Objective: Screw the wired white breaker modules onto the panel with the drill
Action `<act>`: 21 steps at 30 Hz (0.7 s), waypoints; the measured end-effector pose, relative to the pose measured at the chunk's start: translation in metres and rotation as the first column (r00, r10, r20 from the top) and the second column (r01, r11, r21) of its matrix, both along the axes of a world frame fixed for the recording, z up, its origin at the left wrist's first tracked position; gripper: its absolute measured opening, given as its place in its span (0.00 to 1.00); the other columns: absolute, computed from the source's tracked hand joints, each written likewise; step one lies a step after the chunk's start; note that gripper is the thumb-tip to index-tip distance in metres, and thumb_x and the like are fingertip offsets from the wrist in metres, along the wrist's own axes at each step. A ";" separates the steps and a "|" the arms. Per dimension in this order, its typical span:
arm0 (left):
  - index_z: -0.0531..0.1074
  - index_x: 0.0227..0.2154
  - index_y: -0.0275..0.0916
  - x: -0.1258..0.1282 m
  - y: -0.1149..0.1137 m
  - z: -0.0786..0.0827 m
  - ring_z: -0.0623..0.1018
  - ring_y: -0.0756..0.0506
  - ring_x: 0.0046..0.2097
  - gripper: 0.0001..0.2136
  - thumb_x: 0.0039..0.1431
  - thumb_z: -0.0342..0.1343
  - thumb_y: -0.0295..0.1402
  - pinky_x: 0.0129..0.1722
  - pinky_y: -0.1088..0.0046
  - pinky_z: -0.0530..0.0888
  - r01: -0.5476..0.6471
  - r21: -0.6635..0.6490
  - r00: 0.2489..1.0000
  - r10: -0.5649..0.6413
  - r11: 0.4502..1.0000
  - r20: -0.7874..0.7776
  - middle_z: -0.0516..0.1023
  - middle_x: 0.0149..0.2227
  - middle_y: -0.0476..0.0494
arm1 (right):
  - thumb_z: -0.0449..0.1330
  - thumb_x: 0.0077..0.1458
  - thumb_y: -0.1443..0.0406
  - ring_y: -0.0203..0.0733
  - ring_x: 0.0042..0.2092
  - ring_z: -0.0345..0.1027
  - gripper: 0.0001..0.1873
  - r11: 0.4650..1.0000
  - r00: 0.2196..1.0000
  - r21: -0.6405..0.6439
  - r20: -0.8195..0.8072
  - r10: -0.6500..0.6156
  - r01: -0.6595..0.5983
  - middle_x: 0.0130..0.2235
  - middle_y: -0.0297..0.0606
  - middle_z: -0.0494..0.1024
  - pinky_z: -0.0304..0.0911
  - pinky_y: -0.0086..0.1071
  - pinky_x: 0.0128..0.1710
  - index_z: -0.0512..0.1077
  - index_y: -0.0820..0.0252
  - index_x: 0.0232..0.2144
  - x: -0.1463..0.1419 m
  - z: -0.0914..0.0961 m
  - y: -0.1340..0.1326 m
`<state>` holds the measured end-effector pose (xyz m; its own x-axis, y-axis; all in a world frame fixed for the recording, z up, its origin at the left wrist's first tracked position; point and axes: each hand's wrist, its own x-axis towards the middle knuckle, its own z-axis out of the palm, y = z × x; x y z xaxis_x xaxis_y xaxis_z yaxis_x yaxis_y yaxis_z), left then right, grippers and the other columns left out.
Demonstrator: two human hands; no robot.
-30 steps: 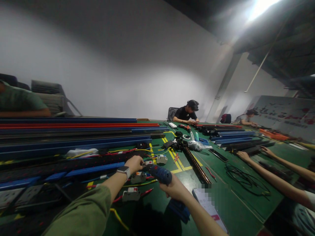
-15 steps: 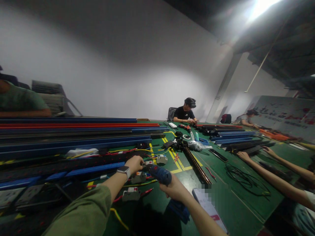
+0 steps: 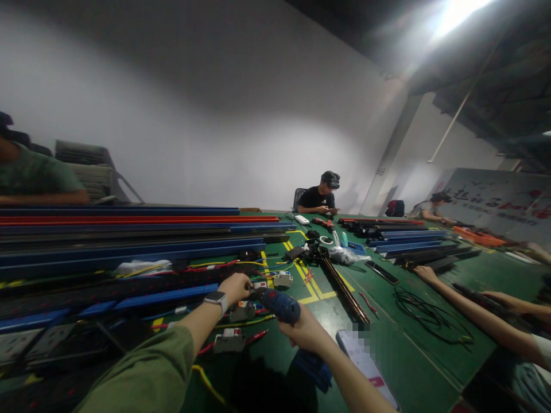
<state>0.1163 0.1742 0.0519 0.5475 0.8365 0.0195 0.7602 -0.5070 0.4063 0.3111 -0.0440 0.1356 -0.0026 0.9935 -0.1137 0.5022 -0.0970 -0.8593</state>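
My right hand [image 3: 303,330] is wrapped round the grip of a blue cordless drill [image 3: 282,307], whose nose points left towards my other hand. My left hand [image 3: 235,288], with a watch on its wrist, is closed in a pinch just off the drill's tip; what its fingers hold is too small to make out. Right by those fingers lies a small white-and-red part [image 3: 259,285]. White circuit breakers with wires lie around the hands: one [image 3: 283,279] beyond the drill, another [image 3: 243,311] below my left hand, and a third [image 3: 230,339] nearer me with red wires.
Long blue rails [image 3: 129,252] and an orange rail [image 3: 138,219] fill the left side. Copper-coloured bars [image 3: 342,287], a dark phone [image 3: 382,272], a coiled black cable [image 3: 430,315] and a lit phone [image 3: 365,364] lie to the right. A co-worker's arm [image 3: 469,307] reaches in from the right.
My hands and the drill stay in place. At the right, a co-worker's farther hand has moved nearer and rightwards with a dark bar. The person across the table has shifted slightly left.
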 end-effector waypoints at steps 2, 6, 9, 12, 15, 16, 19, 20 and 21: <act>0.83 0.37 0.45 0.000 0.000 0.000 0.81 0.44 0.42 0.10 0.52 0.61 0.35 0.43 0.75 0.72 -0.001 -0.006 1.000 0.001 1.000 -0.001 0.84 0.37 0.44 | 0.58 0.50 0.70 0.30 0.20 0.65 0.17 1.000 1.000 0.002 -0.004 -0.003 0.003 0.22 0.21 0.68 0.61 0.23 0.21 0.65 0.57 0.44 0.000 0.000 0.000; 0.83 0.38 0.45 0.000 0.001 -0.001 0.81 0.44 0.42 0.11 0.51 0.62 0.34 0.43 0.76 0.71 -0.007 -0.017 1.000 0.007 1.000 0.003 0.84 0.38 0.44 | 0.58 0.49 0.70 0.31 0.20 0.64 0.16 1.000 1.000 0.007 -0.014 0.006 -0.006 0.21 0.21 0.68 0.60 0.23 0.20 0.65 0.57 0.42 0.001 -0.001 0.001; 0.83 0.37 0.46 0.000 0.002 -0.003 0.81 0.45 0.42 0.11 0.50 0.62 0.34 0.42 0.76 0.71 -0.010 -0.019 1.000 0.011 1.000 0.003 0.84 0.38 0.44 | 0.58 0.49 0.71 0.31 0.20 0.65 0.16 1.000 1.000 0.009 -0.017 0.014 -0.014 0.22 0.21 0.68 0.60 0.23 0.20 0.65 0.57 0.43 0.001 -0.003 0.002; 0.83 0.37 0.45 0.001 0.002 -0.004 0.81 0.44 0.41 0.10 0.50 0.62 0.34 0.41 0.76 0.71 -0.004 -0.020 1.000 0.004 1.000 0.004 0.84 0.37 0.44 | 0.57 0.49 0.71 0.30 0.20 0.65 0.17 1.000 1.000 0.013 -0.015 0.018 -0.018 0.22 0.21 0.67 0.60 0.22 0.20 0.64 0.57 0.43 0.002 -0.003 0.002; 0.83 0.37 0.45 0.001 0.003 -0.005 0.81 0.45 0.41 0.11 0.50 0.62 0.34 0.42 0.76 0.71 -0.012 -0.017 1.000 0.012 1.000 0.001 0.84 0.37 0.44 | 0.58 0.50 0.71 0.30 0.19 0.64 0.16 1.000 1.000 -0.005 0.002 0.018 -0.018 0.21 0.20 0.67 0.59 0.22 0.20 0.64 0.57 0.43 0.002 -0.003 0.002; 0.83 0.37 0.45 0.001 0.003 -0.005 0.81 0.45 0.41 0.11 0.50 0.62 0.34 0.42 0.76 0.71 -0.013 -0.012 1.000 0.013 1.000 0.000 0.84 0.37 0.44 | 0.58 0.50 0.71 0.30 0.19 0.64 0.16 1.000 1.000 -0.009 0.006 0.017 -0.017 0.21 0.20 0.66 0.60 0.22 0.20 0.65 0.57 0.43 0.002 -0.003 0.002; 0.83 0.37 0.45 0.001 0.004 -0.006 0.81 0.45 0.41 0.11 0.50 0.63 0.34 0.42 0.76 0.72 -0.009 -0.009 1.000 0.009 1.000 0.000 0.84 0.38 0.44 | 0.58 0.49 0.71 0.30 0.20 0.64 0.17 1.000 1.000 -0.005 0.003 0.005 -0.005 0.21 0.20 0.66 0.61 0.23 0.21 0.65 0.57 0.43 0.002 -0.002 0.002; 0.83 0.37 0.45 0.001 0.004 -0.006 0.81 0.45 0.41 0.11 0.50 0.63 0.34 0.42 0.76 0.72 -0.013 -0.013 1.000 0.013 1.000 0.000 0.84 0.38 0.44 | 0.58 0.49 0.71 0.30 0.20 0.64 0.17 1.000 1.000 -0.004 0.001 0.005 -0.005 0.21 0.20 0.66 0.61 0.23 0.21 0.65 0.57 0.43 0.002 -0.002 0.003; 0.83 0.37 0.45 0.001 0.005 -0.006 0.81 0.45 0.41 0.11 0.50 0.63 0.35 0.43 0.76 0.72 -0.018 -0.017 1.000 0.018 1.000 0.000 0.84 0.38 0.44 | 0.58 0.49 0.71 0.30 0.20 0.64 0.17 1.000 1.000 -0.003 0.001 0.011 -0.011 0.21 0.20 0.66 0.61 0.23 0.21 0.65 0.57 0.42 0.002 -0.002 0.003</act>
<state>0.1173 0.1790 0.0455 0.5328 0.8462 0.0052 0.7687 -0.4865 0.4153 0.3134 -0.0411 0.1332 -0.0132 0.9931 -0.1166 0.5039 -0.0941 -0.8586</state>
